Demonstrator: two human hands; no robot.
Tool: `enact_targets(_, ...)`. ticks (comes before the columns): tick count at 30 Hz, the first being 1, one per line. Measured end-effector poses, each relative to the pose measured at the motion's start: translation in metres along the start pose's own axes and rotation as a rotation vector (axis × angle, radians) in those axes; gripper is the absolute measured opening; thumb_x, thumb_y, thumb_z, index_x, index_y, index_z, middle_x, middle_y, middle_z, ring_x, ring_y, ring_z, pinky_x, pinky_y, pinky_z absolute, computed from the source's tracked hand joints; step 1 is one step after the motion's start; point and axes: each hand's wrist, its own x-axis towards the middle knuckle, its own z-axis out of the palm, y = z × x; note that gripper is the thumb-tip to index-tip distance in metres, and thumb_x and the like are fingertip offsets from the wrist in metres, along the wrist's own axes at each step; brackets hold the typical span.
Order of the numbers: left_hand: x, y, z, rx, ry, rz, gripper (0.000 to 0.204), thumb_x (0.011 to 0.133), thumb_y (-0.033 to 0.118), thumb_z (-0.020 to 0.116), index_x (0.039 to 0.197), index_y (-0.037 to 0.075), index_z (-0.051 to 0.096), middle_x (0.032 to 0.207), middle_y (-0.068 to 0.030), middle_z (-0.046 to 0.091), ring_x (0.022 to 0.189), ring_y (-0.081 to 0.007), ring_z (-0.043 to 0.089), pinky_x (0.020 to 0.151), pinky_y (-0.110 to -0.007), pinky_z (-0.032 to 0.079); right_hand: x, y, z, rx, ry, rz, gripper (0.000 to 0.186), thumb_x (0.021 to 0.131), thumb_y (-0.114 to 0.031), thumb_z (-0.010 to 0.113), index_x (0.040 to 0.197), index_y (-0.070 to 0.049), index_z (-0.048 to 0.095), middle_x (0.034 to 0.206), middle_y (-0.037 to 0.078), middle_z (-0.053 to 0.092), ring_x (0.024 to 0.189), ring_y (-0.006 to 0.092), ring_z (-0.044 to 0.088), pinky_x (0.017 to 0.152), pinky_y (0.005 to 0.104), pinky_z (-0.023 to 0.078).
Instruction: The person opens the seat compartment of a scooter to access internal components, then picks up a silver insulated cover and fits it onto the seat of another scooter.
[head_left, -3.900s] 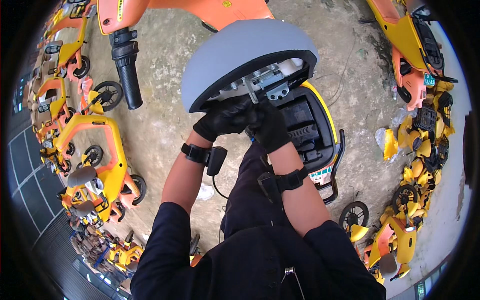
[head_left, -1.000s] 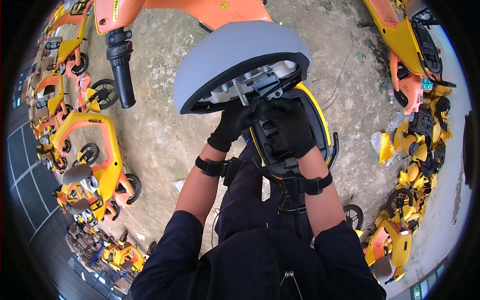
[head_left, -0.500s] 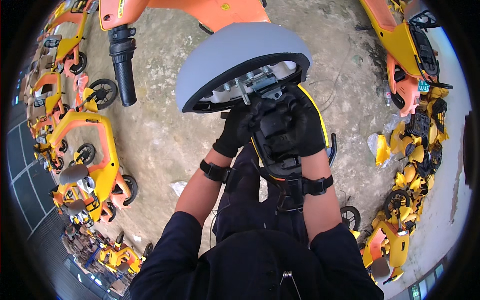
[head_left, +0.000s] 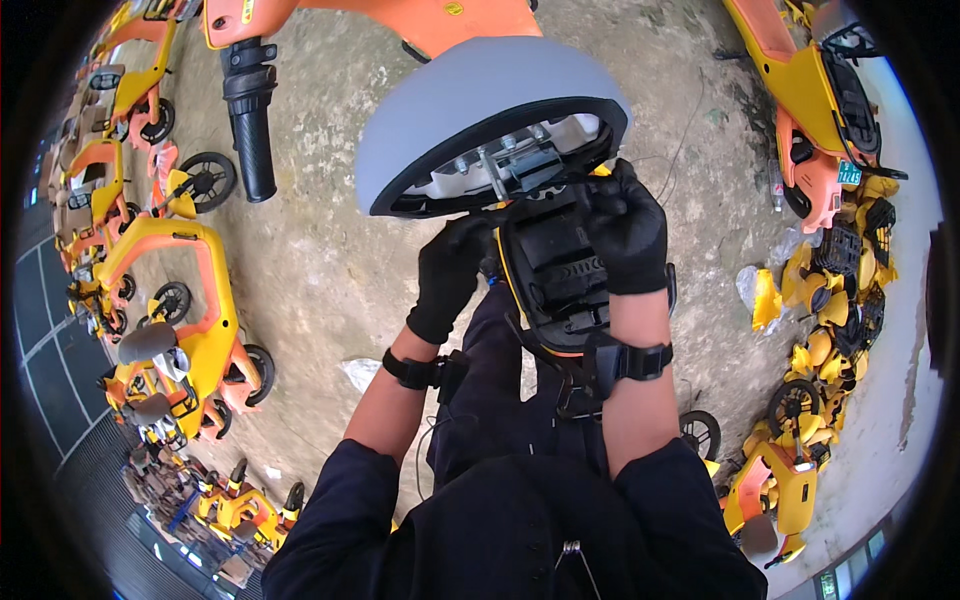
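Observation:
A grey scooter seat (head_left: 490,110) is tipped up, with the metal hinge bracket (head_left: 535,168) on its underside in view. Below it lies the black battery compartment (head_left: 560,262) with a yellow rim. Black work gloves cover both hands. My left hand (head_left: 455,265) is at the compartment's left front corner, fingers curled and pinched together. My right hand (head_left: 628,235) is closed at the right side, close under the seat edge. A thin dark strip runs below the hinge between the hands; I cannot make out what either hand holds.
An orange scooter body (head_left: 400,25) with a black handlebar grip (head_left: 252,145) stands ahead. Yellow and orange scooters (head_left: 195,290) line the left. At right are another scooter (head_left: 795,90) and a heap of yellow parts (head_left: 825,300) along the wall.
My hands have moved apart from the middle below the hinge, the left outward to the left, the right to the right. More of the compartment shows. The view has shifted slightly.

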Motion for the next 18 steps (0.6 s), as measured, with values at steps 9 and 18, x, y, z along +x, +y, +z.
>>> enact_targets(9,0.043,0.02,0.023,0.819,-0.096,0.621,0.031,0.073,0.007,0.058,0.104,0.008,0.058,0.087,-0.0117,0.061,0.07,-0.0273,0.059,0.061,-0.034,0.048,-0.085,0.006,0.056,-0.43,-0.168,0.272,0.025,0.079,0.002,0.045,0.102,0.002,0.053,0.084,0.005,0.056,0.071,0.0101,0.055,0.06,0.0207,0.043)
enact_targets(18,0.015,0.0,0.006,0.52,-0.106,0.392,0.017,0.08,0.006,0.052,0.097,0.008,0.056,0.082,-0.007,0.057,0.065,-0.0199,0.055,0.05,-0.031,0.043,-0.029,-0.02,0.028,-0.764,-0.426,-0.225,0.03,0.078,0.0,0.042,0.107,0.001,0.051,0.09,0.01,0.057,0.075,0.0172,0.055,0.065,0.0294,0.046)
